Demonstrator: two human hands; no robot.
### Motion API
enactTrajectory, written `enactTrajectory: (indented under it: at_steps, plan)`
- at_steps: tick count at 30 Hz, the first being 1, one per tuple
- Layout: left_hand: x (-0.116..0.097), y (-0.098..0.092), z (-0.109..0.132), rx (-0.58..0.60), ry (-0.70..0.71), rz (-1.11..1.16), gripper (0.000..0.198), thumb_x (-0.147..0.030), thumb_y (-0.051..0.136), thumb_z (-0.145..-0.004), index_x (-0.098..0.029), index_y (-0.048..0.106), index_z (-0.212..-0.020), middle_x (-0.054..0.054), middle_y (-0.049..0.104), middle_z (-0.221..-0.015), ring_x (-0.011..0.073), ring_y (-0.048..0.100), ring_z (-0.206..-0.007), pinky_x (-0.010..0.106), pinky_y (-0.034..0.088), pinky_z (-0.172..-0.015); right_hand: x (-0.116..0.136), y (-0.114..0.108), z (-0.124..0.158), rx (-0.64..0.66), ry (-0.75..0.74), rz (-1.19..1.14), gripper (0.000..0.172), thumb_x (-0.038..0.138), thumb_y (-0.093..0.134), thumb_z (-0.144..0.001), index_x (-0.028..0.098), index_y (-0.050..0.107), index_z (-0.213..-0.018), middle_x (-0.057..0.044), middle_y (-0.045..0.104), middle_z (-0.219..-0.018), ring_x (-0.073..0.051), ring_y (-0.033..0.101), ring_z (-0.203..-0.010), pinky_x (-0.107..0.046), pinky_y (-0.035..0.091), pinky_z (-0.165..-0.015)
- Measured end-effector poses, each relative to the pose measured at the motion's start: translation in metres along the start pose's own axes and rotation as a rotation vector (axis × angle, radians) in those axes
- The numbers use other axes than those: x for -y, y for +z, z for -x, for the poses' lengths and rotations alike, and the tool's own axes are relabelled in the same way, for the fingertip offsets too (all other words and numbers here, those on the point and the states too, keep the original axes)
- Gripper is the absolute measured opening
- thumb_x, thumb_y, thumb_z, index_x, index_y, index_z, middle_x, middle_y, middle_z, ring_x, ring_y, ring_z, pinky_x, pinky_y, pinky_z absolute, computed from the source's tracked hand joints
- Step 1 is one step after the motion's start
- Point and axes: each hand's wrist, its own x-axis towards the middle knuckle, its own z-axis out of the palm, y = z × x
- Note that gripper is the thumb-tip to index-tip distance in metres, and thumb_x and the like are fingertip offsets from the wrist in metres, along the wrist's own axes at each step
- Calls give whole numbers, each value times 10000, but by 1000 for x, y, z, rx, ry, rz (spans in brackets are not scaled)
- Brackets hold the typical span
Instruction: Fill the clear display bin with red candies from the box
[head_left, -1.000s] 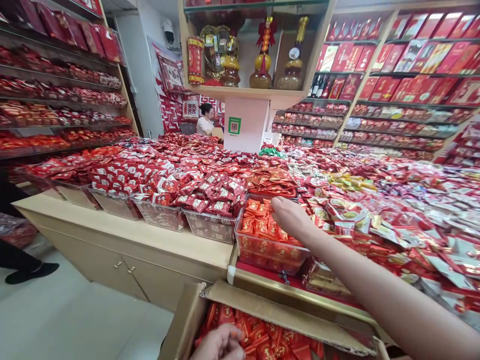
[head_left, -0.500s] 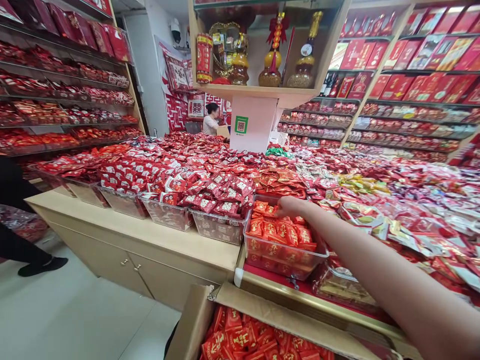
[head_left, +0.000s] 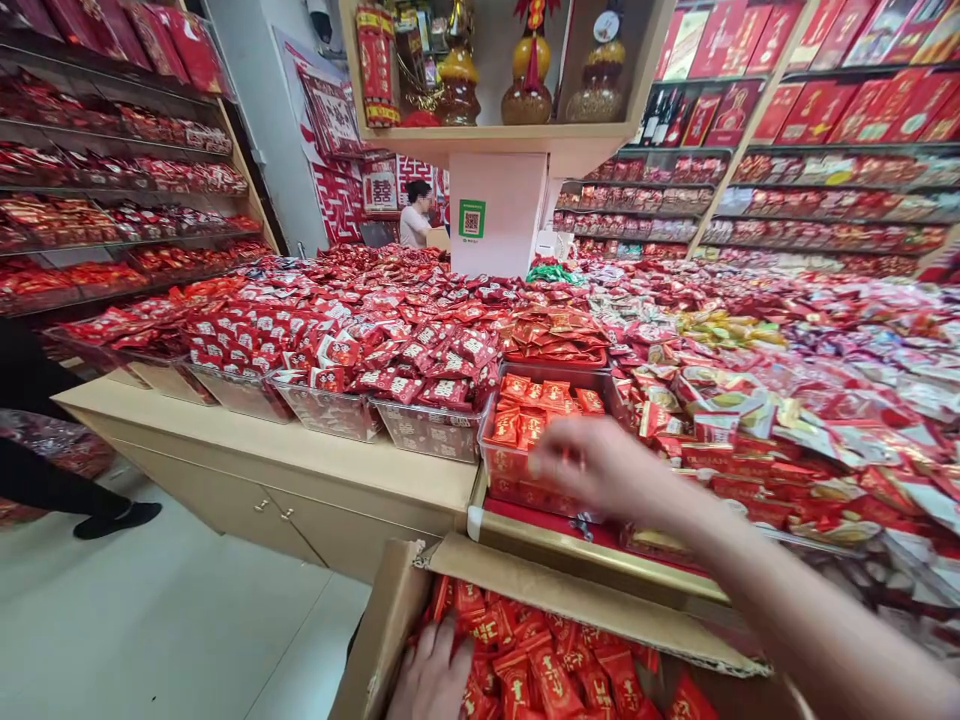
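Note:
My left hand (head_left: pixel 433 668) lies inside the brown cardboard box (head_left: pixel 390 610), its fingers stretched out over small red packets with gold print (head_left: pixel 553 680). My right hand (head_left: pixel 589 462) hovers at the front of a clear plastic bin (head_left: pixel 504 468), between it and the box. Motion smears its bent fingers, so whether they hold anything cannot be made out. Similar red packets (head_left: pixel 531 428) fill the bin, partly hidden behind that hand.
Clear bins (head_left: pixel 426 432) heaped with red packets line the wooden counter (head_left: pixel 300 445) on the left. More packets (head_left: pixel 757 470) are piled to the right. A display case (head_left: pixel 517 140) rises behind. Someone's leg (head_left: pixel 67 485) is at far left; another person (head_left: pixel 414 215) is at the back.
My right hand has drawn back from inside the clear bin toward its front edge. My left hand has come into view in the cardboard box. The camera view has shifted slightly.

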Motion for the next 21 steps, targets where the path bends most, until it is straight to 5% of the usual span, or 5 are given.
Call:
enactTrajectory:
  at_steps: [3,6,9,13,21]
  plan:
    - [-8,-8,0,-3,23,-84,498,-53,409,-619,-153,543,-1087,140,413,-1256,328,350,-1107,482,295,-863,7,67,86,433,-101,-517,123,292,538,-716,276,642,-781,39,664,-746,-117,594,-683,-190,442,-619]
    - [-12,-9,0,-13,111,-119,383,-72,394,-672,-148,594,-990,137,517,-1118,311,400,-1034,457,321,-833,-6,140,139,476,75,-459,218,122,579,-596,227,660,-769,-33,665,-842,-179,603,-754,-236,446,-652]
    - [-13,-3,1,20,157,-126,358,-55,357,-696,-137,616,-929,131,559,-1019,281,435,-999,412,332,-846,-17,184,155,508,314,-290,405,70,582,-509,196,622,-892,-77,612,-1003,-201,575,-868,-249,433,-737]
    - [-12,7,0,31,162,-78,375,-41,383,-657,-146,607,-938,118,509,-1113,269,422,-1051,374,327,-886,-14,201,151,510,366,-60,590,30,560,-494,140,536,-1073,-148,542,-1121,-272,520,-994,-315,438,-777]
    - [-8,0,6,4,148,164,281,-180,491,-664,-218,608,-917,45,583,-950,208,503,-920,319,356,-851,-23,211,154,522,398,-13,485,-20,364,-633,125,530,-1066,-156,672,-859,-259,626,-815,-341,472,-680]
